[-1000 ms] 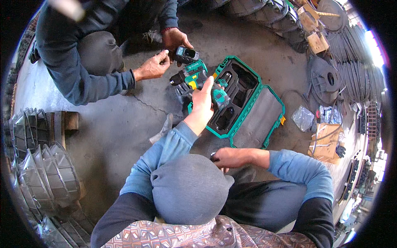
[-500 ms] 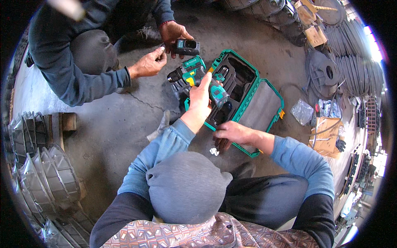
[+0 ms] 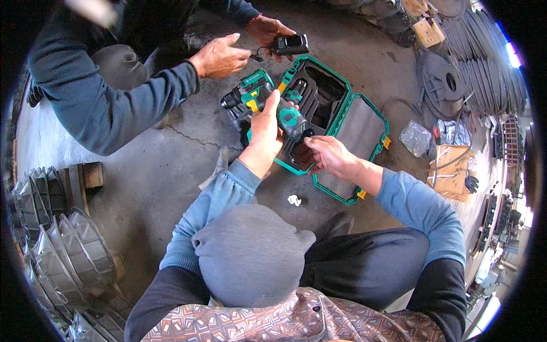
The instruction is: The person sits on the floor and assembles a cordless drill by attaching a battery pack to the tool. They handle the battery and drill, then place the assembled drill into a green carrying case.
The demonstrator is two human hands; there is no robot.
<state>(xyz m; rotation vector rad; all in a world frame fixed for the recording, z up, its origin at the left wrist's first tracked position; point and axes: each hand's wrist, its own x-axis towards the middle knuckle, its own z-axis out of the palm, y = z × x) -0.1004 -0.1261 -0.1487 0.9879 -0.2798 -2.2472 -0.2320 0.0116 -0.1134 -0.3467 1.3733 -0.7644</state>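
Observation:
My left hand [image 3: 264, 132] grips a green and black cordless drill [image 3: 292, 121] by its handle, its chuck pointing left, above an open green-edged tool case [image 3: 346, 105]. Close to the drill's battery end, my right hand [image 3: 335, 157] is closed, fingers pinched on a small dark piece [image 3: 308, 133] whose kind I cannot make out. The case has a black moulded tray with dark items in it. Across from me, another person's hand [image 3: 272, 33] holds a black charger-like block [image 3: 290, 44] with a thin cord; their other hand [image 3: 221, 56] is extended beside it.
A crumpled white scrap [image 3: 294, 200] and a pale glove-like item [image 3: 215, 170] lie on the concrete floor. At right are a plastic bag [image 3: 415, 138], a cardboard piece [image 3: 450, 176] and coiled hose [image 3: 484, 74]. Ribbed metal parts [image 3: 71, 245] stand at left.
My right hand has risen from the case's near edge to the drill's battery end. The other person's block has moved right, and their nearer hand has opened and moved up.

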